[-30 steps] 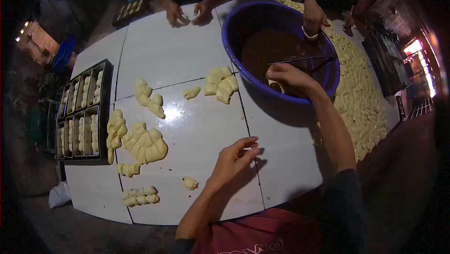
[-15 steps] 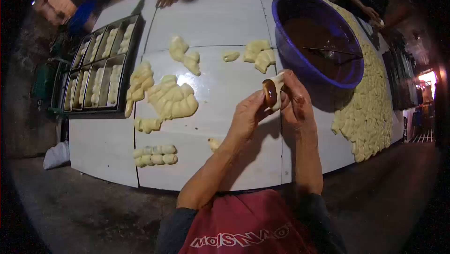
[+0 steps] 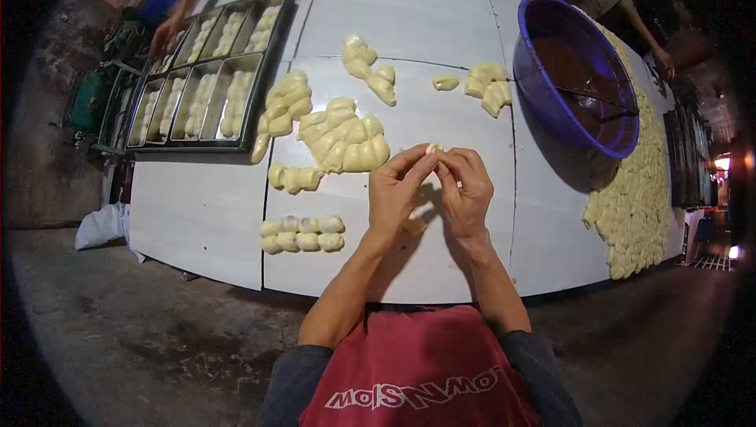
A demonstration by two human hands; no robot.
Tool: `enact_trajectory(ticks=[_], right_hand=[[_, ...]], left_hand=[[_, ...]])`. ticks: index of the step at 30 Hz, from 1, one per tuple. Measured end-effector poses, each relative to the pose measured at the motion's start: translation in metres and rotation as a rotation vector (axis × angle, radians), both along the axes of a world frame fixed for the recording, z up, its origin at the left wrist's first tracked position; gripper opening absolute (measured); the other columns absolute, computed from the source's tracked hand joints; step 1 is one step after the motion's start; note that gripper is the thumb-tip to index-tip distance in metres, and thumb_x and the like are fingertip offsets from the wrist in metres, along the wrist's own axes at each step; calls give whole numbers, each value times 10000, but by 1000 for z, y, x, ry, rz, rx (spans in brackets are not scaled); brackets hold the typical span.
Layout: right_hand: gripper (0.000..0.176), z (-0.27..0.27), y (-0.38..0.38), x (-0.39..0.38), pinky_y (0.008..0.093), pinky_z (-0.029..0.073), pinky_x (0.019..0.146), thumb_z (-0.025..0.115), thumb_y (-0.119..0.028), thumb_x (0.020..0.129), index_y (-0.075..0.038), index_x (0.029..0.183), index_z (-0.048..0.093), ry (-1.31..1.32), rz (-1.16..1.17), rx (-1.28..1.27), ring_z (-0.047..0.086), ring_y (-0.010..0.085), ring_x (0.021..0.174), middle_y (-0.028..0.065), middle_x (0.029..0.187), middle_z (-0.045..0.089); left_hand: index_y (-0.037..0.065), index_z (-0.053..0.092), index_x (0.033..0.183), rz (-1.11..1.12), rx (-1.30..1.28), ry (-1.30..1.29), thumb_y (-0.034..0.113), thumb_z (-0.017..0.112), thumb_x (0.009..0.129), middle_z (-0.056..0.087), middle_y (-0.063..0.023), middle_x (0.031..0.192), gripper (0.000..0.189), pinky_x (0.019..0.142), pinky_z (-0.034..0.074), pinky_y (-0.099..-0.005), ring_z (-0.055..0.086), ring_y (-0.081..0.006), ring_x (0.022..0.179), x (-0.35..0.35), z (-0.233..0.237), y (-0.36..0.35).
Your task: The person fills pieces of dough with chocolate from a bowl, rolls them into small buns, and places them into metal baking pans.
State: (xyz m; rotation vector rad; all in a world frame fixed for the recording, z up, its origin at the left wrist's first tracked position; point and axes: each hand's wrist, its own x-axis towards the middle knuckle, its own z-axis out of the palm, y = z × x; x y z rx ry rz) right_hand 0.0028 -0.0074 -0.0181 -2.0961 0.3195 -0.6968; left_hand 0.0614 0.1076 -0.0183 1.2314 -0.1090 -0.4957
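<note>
My left hand (image 3: pixel 398 189) and my right hand (image 3: pixel 468 191) meet over the middle of the table, fingertips pinched together on a piece of dough (image 3: pixel 434 149). Only a small pale tip of it shows above the fingers; the rest is hidden, as is any filling. Just left of my hands lies a fan-shaped cluster of pale dough pieces (image 3: pixel 344 137). A scrap of dough (image 3: pixel 414 224) rests on the table between my forearms. Two short rows of dough balls (image 3: pixel 302 234) sit near the front edge, some with dark patches showing through.
A purple tub (image 3: pixel 529 84) with brown filling and a stick stands at right, beside a broad spread of dough pieces (image 3: pixel 630 218). Compartmented metal tins (image 3: pixel 277 41) holding dough balls stand at left. Co-workers' hands (image 3: pixel 165 33) are at the far side.
My hands have moved left and closed over the dough; the dark filling seen before is out of sight. The view has shifted, and a co-worker's hand now reaches to the tins.
</note>
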Motion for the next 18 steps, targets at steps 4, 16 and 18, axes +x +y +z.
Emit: enact_trajectory(ticks=[4, 16, 18], right_hand=[[213, 3, 7, 3, 303, 520, 735, 679, -184, 936, -17, 1067, 700, 174, 75, 635, 625, 136, 792, 36, 893, 684], [281, 0, 1, -11, 298, 520, 801, 683, -71, 902, -35, 1178, 642, -68, 290, 180, 620, 174, 927, 112, 1092, 614], [235, -3, 13, -7, 293, 522, 806, 661, -55, 919, -34, 1153, 644, -153, 145, 188, 617, 167, 925, 112, 1091, 623]], left_hand=[[13, 690, 1135, -114, 68, 182, 248, 707, 927, 712, -65, 993, 314, 720, 542, -259, 675, -139, 882, 21, 8, 12], [13, 676, 1134, -309, 54, 222, 180, 728, 903, 707, -60, 960, 290, 583, 550, -225, 675, -120, 823, 30, 17, 41], [21, 684, 1118, -310, 0, 236, 144, 732, 891, 701, -53, 939, 263, 563, 543, -215, 667, -106, 801, 28, 17, 42]])
